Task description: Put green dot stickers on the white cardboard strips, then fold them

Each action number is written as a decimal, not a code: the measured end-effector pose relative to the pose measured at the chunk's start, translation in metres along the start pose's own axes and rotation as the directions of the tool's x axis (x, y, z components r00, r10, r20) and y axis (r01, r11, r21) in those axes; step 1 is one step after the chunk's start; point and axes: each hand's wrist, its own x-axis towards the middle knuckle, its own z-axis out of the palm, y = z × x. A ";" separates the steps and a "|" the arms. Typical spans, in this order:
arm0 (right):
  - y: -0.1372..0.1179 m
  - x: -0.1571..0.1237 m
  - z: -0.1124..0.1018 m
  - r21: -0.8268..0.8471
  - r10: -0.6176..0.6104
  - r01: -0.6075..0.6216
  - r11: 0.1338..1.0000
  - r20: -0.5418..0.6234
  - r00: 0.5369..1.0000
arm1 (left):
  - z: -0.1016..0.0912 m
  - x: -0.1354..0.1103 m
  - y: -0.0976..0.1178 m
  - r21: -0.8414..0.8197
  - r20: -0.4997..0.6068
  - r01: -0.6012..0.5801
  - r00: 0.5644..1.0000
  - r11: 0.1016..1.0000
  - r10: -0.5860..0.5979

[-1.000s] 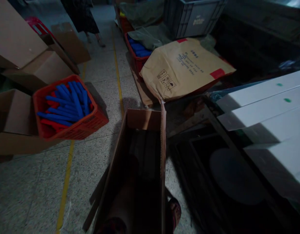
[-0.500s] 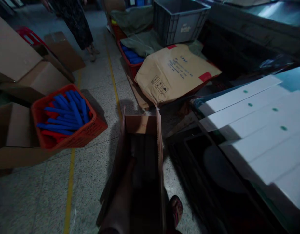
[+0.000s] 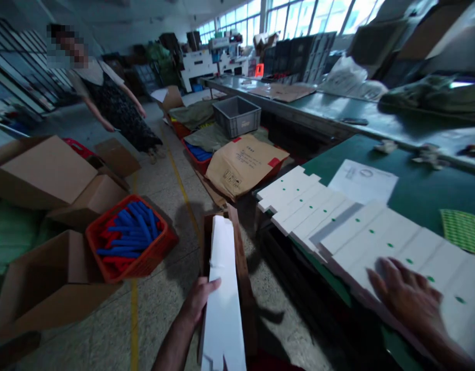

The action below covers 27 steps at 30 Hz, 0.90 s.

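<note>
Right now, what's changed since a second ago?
View tilted up. The left hand has taken hold of a long white card strip, now over the cardboard box; the right hand lies on the white card strips on the green table. The red crate stayed put.

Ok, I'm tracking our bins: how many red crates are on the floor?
3: one red crate holding blue pieces at left, another beside the paper sack, a third further back under green cloth; more may be hidden.
</note>
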 end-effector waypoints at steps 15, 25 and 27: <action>0.071 -0.152 -0.205 0.897 0.047 -0.201 -0.393 0.238 0.970 | 0.389 -0.202 -0.101 0.442 0.813 -0.687 0.035 -0.577 0.581; 0.208 -0.206 -0.216 0.689 0.369 0.053 -0.723 0.321 0.872 | 0.490 -0.246 -0.170 0.101 0.931 -0.875 -0.085 -0.473 0.355; 0.216 -0.205 -0.214 0.651 0.357 0.075 -0.755 0.312 0.880 | 0.503 -0.243 -0.171 0.084 0.928 -0.894 -0.090 -0.440 0.362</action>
